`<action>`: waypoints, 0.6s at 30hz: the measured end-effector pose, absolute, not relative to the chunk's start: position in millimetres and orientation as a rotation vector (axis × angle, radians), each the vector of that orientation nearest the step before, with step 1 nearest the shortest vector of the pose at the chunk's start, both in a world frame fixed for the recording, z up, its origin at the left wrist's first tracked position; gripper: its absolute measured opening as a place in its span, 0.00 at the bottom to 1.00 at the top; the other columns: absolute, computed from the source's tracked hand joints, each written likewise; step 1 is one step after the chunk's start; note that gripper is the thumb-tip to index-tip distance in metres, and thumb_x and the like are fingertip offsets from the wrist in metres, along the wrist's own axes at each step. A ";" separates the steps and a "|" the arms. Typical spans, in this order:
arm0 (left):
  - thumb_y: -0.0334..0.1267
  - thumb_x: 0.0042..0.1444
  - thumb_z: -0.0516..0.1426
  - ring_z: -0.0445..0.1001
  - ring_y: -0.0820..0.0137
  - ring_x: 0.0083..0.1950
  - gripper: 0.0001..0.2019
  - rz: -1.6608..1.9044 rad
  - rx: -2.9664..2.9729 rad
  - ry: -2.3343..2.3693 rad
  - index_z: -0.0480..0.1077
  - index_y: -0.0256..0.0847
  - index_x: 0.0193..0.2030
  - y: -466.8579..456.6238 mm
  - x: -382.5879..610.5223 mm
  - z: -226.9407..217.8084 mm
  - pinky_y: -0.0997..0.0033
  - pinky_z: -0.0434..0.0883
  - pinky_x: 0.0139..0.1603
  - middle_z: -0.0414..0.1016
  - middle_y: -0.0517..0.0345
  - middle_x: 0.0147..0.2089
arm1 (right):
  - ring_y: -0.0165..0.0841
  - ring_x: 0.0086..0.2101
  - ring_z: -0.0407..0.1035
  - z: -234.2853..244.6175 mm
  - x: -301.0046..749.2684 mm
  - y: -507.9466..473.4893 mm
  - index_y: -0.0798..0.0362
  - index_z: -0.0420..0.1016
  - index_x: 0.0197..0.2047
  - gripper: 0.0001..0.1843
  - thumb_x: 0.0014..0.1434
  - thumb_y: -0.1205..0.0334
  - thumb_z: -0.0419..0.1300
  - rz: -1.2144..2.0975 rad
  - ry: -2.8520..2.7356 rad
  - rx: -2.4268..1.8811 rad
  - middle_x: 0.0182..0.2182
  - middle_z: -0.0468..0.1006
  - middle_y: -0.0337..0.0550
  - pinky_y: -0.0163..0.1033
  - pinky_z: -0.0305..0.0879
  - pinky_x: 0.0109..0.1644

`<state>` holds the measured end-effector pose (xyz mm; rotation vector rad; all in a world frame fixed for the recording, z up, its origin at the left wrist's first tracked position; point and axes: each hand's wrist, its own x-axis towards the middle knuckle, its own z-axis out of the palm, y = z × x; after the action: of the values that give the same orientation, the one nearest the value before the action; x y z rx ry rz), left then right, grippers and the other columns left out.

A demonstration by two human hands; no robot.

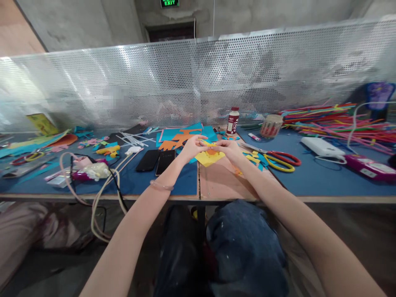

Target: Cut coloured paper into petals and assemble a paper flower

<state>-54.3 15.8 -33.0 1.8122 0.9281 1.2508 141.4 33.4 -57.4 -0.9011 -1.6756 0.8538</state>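
Observation:
My left hand (195, 147) and my right hand (228, 148) meet over the middle of the table, fingers closed on a small yellow paper piece (211, 144) between them. Just under the fingertips lies a larger sheet of yellow paper (209, 159), with a bit of orange showing on it. Orange paper cutouts (168, 145) and blue paper sheets (195, 131) spread out behind my left hand. To the right of my right hand, scissors (280, 159) with red and yellow handles rest beside small yellow and blue scraps (253, 158).
Two black phones (157, 161) lie left of my left forearm. A Costa bottle (233, 121) and a clear jar (271, 126) stand at the back, before a perforated metal screen (173, 78). Cables, a glue gun (108, 151) and colourful pipe cleaners (337, 123) flank the workspace.

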 end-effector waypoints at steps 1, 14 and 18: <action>0.38 0.44 0.67 0.74 0.72 0.35 0.25 1.251 1.804 0.923 0.69 0.36 0.49 16.4 -54.1 -32.9 0.73 0.68 0.36 0.75 0.55 0.33 | 0.33 0.30 0.69 -57.0 140.6 32.9 0.55 0.79 0.32 0.18 0.48 0.47 0.65 0.830 -1.692 -0.890 0.29 0.78 0.43 0.35 0.63 0.33; 0.49 0.50 0.63 0.78 0.66 0.36 0.19 0.995 1.240 0.835 0.70 0.34 0.40 20.4 -59.9 -30.4 0.69 0.74 0.37 0.78 0.45 0.37 | 0.39 0.47 0.65 -55.2 136.8 14.2 0.51 0.76 0.49 0.15 0.66 0.65 0.50 -0.583 -2.168 -0.688 0.49 0.75 0.48 0.47 0.61 0.52; 0.36 0.49 0.65 0.77 0.71 0.36 0.16 1.148 1.319 0.800 0.71 0.33 0.43 24.4 -60.4 -33.8 0.67 0.74 0.41 0.78 0.47 0.40 | 0.39 0.51 0.64 -53.9 131.1 9.6 0.51 0.73 0.53 0.16 0.66 0.62 0.50 -0.565 -2.180 -0.685 0.53 0.73 0.48 0.47 0.60 0.56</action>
<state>-60.4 24.4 -33.8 1.3189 0.7995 1.1481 131.1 9.6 -53.9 -0.6848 -2.1800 -0.5646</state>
